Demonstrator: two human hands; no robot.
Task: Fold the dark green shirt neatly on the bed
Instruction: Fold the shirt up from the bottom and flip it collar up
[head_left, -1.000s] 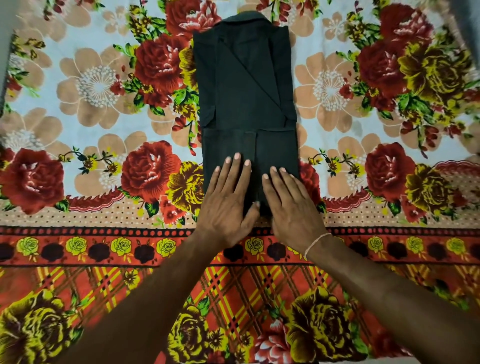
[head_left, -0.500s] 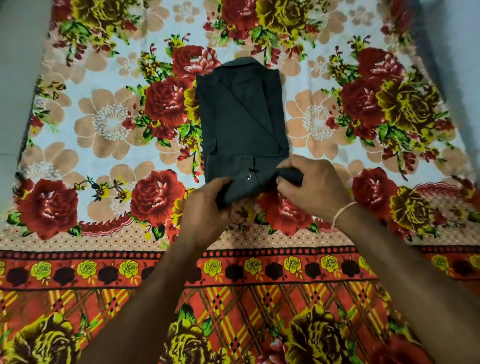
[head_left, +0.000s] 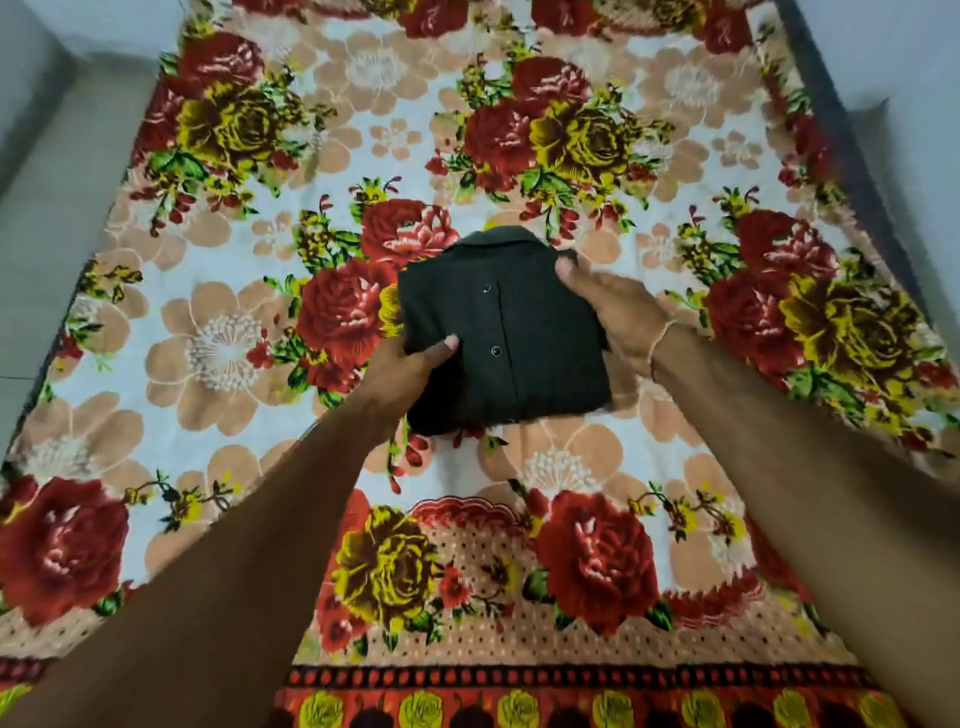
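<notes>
1. Both hands are gripping the dark green shirt (head_left: 498, 338): the left hand (head_left: 402, 371) is pinching its left edge, thumb on top
2. Meanwhile the right hand (head_left: 608, 312) is clasping the right edge near the collar
3. Folded into a compact square with two buttons showing, the shirt is sitting around the middle of the bed (head_left: 218, 332), over its floral sheet

- no readable text, labels, brands or numbers anywhere
- dark green shirt (head_left: 511, 332): plain, buttons only
- bed sheet (head_left: 571, 457): floral print, no writing
</notes>
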